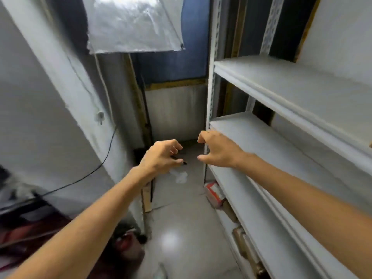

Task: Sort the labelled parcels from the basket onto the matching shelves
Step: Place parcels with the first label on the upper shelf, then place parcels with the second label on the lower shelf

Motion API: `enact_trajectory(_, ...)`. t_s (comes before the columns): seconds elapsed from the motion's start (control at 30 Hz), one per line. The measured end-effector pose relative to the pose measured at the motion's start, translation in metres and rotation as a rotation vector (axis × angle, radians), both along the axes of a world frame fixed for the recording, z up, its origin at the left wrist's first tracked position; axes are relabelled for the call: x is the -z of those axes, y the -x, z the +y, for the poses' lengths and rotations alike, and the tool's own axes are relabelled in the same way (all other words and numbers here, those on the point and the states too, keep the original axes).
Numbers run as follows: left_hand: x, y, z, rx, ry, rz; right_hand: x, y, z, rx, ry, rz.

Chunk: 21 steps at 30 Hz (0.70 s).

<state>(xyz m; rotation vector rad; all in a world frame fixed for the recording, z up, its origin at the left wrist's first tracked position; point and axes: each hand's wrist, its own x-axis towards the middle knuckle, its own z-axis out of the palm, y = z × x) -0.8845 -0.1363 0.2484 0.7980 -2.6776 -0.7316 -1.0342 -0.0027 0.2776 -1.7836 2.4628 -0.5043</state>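
Note:
Both my arms reach forward into a narrow aisle. My left hand hovers mid-air with its fingers curled and apart, holding nothing. My right hand is level with it, fingers bent and spread, next to the front corner of the middle shelf of a white rack. The upper shelf above it is bare. On the lowest level under the middle shelf lie a red-and-white parcel and brown parcels. No basket is in view.
A white wall with a black cable closes the left side. A shiny plastic sheet hangs overhead. Dark clutter sits at the lower left. A white scrap lies on the grey floor ahead.

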Motion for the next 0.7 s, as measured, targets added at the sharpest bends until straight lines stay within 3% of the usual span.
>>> enact_trajectory(0.37, 0.057, -0.328, 0.084, -0.675, -0.149, -0.194, 0.064, -0.241, -0.058, -0.754, -0.285, -0.062)
enact_trajectory(0.7, 0.082, -0.515, 0.223, -1.039, -0.251, -0.162, 0.091, -0.470, 0.004, -1.206, -0.433, 0.008)
